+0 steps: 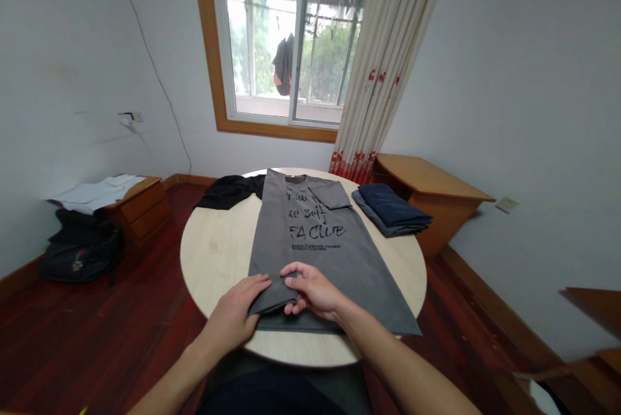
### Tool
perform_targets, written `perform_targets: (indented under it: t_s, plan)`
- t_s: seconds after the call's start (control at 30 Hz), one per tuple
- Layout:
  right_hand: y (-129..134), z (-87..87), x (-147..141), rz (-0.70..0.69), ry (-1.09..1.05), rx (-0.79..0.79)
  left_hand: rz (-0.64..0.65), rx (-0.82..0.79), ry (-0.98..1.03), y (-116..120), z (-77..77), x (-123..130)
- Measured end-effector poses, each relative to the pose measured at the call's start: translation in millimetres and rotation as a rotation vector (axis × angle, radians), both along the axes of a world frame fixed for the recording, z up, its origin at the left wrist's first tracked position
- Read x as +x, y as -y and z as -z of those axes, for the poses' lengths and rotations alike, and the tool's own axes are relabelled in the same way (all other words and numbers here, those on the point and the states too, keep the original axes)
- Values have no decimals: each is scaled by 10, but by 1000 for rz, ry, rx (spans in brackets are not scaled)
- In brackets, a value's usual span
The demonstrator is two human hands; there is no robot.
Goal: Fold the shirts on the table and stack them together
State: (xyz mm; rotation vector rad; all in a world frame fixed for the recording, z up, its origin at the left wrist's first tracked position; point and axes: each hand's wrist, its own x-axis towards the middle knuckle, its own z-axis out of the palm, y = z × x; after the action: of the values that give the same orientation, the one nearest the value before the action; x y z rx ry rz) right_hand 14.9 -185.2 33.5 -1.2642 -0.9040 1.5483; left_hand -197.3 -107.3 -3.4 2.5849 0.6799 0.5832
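Observation:
A grey T-shirt (320,266) with black lettering lies spread on the round table, its collar toward the window. Its left side is folded inward over part of the print, and one sleeve lies across the right shoulder. At the hem's left corner, my left hand (237,308) grips the folded edge, thumb below and fingers on top. Just right of it, my right hand (308,289) pinches the same folded layer between thumb and fingers. The layer is lifted slightly there, with a dark gap under it.
The pale round table (213,247) also carries black clothing (226,192) at the far left and folded dark blue clothes (391,208) at the right. A wooden desk (427,182) stands behind the right side. On the left are a wooden cabinet (145,211) and a black bag (80,250).

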Motion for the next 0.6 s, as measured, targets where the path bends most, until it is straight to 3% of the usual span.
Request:
perform_targets:
  t_s: [0.13, 0.23, 0.3, 0.37, 0.43, 0.5, 0.6]
  plan:
    - [20, 48, 50, -136, 175, -87, -23, 65, -90, 67, -154, -130]
    - [20, 15, 67, -353, 373, -214, 2, 82, -222, 140, -376, -195]
    - [-13, -60, 65, -415, 544, -211, 32, 36, -288, 156, -530, -181]
    - [-90, -147, 66, -336, 767, -60, 53, -24, -295, 108, -631, -108]
    - [-211, -194, 92, -140, 1010, 179, 38, -19, -233, -3, -631, 17]
    - [-349, -160, 157, 45, 1205, 375, -10, 68, -157, -146, -518, 162]
    - [-505, 24, 319, 95, 1381, 421, -55, 151, -250, -326, -246, 324]
